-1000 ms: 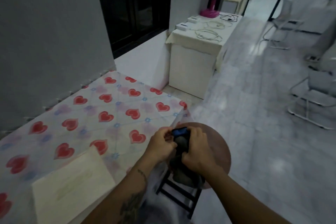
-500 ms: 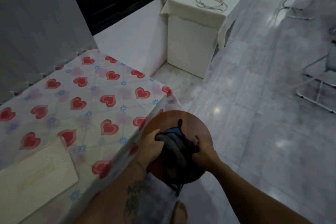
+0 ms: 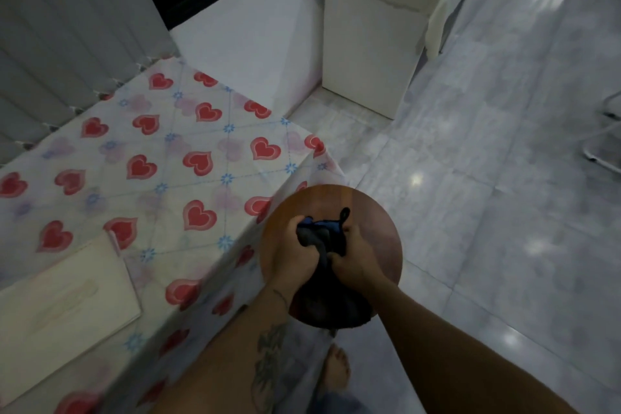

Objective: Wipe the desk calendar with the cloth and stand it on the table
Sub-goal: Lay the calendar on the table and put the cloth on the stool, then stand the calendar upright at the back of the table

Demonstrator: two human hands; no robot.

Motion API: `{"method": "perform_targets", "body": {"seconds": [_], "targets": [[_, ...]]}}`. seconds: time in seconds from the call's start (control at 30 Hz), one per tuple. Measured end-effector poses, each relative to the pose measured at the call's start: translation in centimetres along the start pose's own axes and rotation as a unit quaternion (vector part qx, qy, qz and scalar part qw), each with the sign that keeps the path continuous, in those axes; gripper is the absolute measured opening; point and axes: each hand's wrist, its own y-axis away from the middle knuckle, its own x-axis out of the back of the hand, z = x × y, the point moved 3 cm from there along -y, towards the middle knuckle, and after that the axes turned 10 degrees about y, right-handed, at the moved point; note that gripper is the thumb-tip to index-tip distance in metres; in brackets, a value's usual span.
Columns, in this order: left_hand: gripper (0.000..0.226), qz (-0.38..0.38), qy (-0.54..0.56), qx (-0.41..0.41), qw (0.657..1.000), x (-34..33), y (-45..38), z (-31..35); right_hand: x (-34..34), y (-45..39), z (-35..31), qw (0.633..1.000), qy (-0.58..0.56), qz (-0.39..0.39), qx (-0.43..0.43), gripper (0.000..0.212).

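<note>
A dark grey and blue cloth [image 3: 322, 239] is bunched between both my hands above a round brown stool [image 3: 376, 232]. My left hand [image 3: 295, 254] grips its left side and my right hand [image 3: 353, 254] grips its right side; the rest of the cloth hangs down below them. The cream desk calendar [image 3: 64, 309] lies flat on the table [image 3: 188, 151] at the lower left, well left of my hands. The table wears a white cover with red hearts.
A white-covered side table [image 3: 369, 30] with cables on top stands ahead on the tiled floor [image 3: 487, 212]. Chair legs [image 3: 601, 148] show at the right edge. A grey wall runs along the table's far side. My bare foot [image 3: 336, 376] is below the stool.
The view has tilted down and closer to the stool. My hands have shifted on the cloth, gathering it tighter between them. The calendar has not moved on the table.
</note>
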Motion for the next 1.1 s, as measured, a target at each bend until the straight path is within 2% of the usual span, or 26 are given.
{"method": "perform_targets", "body": {"seconds": [0.1, 0.2, 0.37, 0.47, 0.63, 0.8, 0.93, 1.1], "targets": [[0.061, 0.000, -0.034, -0.047, 0.998, 0.5, -0.5, 0.2, 0.3, -0.5, -0.3, 1.000, -0.016, 0.026, -0.005, 0.046], [0.064, 0.030, -0.071, -0.064, 0.995, 1.0, -1.2, 0.5, 1.7, -1.0, -0.3, 0.995, 0.019, 0.095, -0.007, 0.039], [0.061, 0.008, -0.147, 0.003, 0.989, 2.9, -2.1, 0.4, 3.4, -1.3, 0.8, 0.982, 0.106, 0.150, -0.036, 0.027], [0.045, -0.013, -0.164, 0.023, 0.986, 5.3, -2.2, 0.5, 4.0, -1.4, 0.0, 0.983, 0.130, 0.127, -0.031, 0.028], [0.024, 0.060, -0.109, -0.020, 0.992, 10.4, -0.2, 0.5, 4.0, -0.6, -4.8, 0.979, 0.171, 0.097, 0.049, 0.023], [0.025, 0.162, -0.041, -0.032, 0.985, 18.9, 2.3, -1.1, -1.4, -0.3, -13.5, 0.977, 0.138, 0.027, 0.162, 0.026], [0.025, 0.218, 0.014, -0.013, 0.976, 26.8, 4.5, -4.1, -7.3, 1.1, -20.4, 0.972, 0.127, -0.052, 0.193, 0.037], [0.032, 0.286, 0.047, 0.001, 0.957, 35.8, 6.6, -8.8, -14.6, 2.8, -27.4, 0.964, 0.135, -0.079, 0.215, 0.037]]}}
